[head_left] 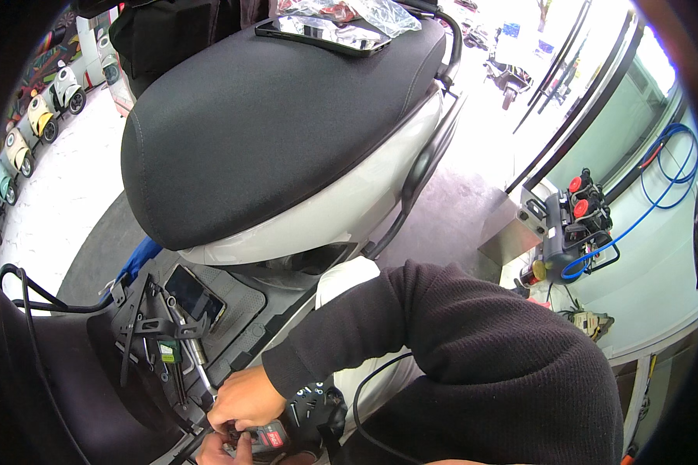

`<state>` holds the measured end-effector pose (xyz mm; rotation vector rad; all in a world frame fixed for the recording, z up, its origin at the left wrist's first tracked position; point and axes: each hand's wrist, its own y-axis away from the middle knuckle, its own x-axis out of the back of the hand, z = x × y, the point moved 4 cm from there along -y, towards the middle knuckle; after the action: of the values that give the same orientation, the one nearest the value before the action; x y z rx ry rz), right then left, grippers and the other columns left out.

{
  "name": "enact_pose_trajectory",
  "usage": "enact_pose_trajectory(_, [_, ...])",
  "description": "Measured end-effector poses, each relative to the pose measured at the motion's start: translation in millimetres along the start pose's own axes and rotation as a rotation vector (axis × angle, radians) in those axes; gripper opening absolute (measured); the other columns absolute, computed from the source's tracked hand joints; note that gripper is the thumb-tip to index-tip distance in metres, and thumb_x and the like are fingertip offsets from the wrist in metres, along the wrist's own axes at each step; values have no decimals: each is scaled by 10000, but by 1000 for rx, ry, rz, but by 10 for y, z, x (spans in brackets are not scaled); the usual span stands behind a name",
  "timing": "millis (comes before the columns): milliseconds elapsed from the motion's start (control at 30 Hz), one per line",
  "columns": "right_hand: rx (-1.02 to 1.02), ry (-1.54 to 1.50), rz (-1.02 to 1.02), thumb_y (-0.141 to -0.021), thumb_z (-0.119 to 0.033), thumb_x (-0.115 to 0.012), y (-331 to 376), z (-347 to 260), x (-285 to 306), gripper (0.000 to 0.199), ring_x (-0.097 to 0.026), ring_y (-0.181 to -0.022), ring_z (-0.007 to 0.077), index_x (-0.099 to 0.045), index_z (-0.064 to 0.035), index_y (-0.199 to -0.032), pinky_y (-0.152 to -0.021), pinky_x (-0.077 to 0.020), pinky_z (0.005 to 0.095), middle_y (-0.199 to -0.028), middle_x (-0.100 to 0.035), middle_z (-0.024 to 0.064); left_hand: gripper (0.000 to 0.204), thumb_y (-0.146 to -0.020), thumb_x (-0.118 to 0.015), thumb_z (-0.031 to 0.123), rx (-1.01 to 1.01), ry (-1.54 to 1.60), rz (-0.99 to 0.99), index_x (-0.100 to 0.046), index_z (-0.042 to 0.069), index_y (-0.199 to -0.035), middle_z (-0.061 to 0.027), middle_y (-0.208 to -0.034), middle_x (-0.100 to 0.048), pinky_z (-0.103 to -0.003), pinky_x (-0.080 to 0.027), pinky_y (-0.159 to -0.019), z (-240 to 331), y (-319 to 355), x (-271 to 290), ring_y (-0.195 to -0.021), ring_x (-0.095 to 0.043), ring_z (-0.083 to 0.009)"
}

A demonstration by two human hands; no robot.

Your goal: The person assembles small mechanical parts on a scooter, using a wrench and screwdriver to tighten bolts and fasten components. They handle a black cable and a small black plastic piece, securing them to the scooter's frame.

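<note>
- Filling most of the view is a grey scooter point(341, 209) with a big black seat point(279, 116).
- The person's right arm in a dark sleeve point(457, 349) comes in from the lower right and reaches down to the scooter's footboard point(244, 298).
- A small air compressor point(570, 225) with red caps stands well apart on the right, next to a coiled blue hose point(659, 186).
- Toy-like little scooters point(35, 116) stand in a row far off on the left.
- A black phone point(322, 32) lies flat on top of the seat, with a clear plastic bag point(364, 12) just beside it.
- A second phone point(195, 293) lies on the footboard, under the front of the seat.
- A black metal bracket point(159, 322) with thin arms lies on the footboard, just left of that phone.
- The right hand point(244, 399) is curled closed near the bottom edge, gripping a small power tool with a red label point(271, 440).
- The left hand point(225, 448) is just below it, touching the same tool; only a bit of it shows, so I cannot tell if it is closed.
- The tool sits low on the scooter's floor, right at the bottom edge of the view, near the bracket.
</note>
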<state>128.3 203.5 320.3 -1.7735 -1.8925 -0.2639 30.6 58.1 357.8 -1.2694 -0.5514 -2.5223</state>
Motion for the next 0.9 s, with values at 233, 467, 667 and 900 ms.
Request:
enact_pose_trajectory(233, [-374,280,-144,-934,-217,-720,47,15,65,255,-732,-934,423,-716,-8,-1080,-786,-566,538,-924,-771,188,313,-899,-860,229,-25,29,-2,-746,-45,-998,-233,-887,-739,-448,-540,-723,-3,-15,-17,-766,-697,-370])
enact_pose_trajectory(467, [-78,-20,-11,-927,-240,-730,20,-2,41,272,-734,-928,418,-735,3,-1049,-781,-571,528,-913,-770,194,304,-908,-850,226,-17,-9,-7,-756,-43,-1013,-236,-895,-742,-443,-541,-731,-8,-3,-7,-776,-697,-378])
enact_pose_trajectory(667, [-254,210,-88,-917,-239,-736,23,49,31,274,-736,-932,407,-741,-11,-1068,-794,-571,521,-919,-770,182,308,-904,-856,233,-47,15,8,-764,-35,-1023,-221,-892,-746,-436,-540,-721,-6,-4,-19,-753,-685,-362])
enact_pose_trajectory(900, [-178,-29,-66,-907,-230,-743,33,-71,101,275,-734,-954,402,-752,-20,-1085,-812,-571,510,-947,-769,183,298,-914,-845,228,-53,30,23,-763,-33,-1034,-208,-898,-746,-431,-542,-724,-7,-1,-11,-764,-681,-355])
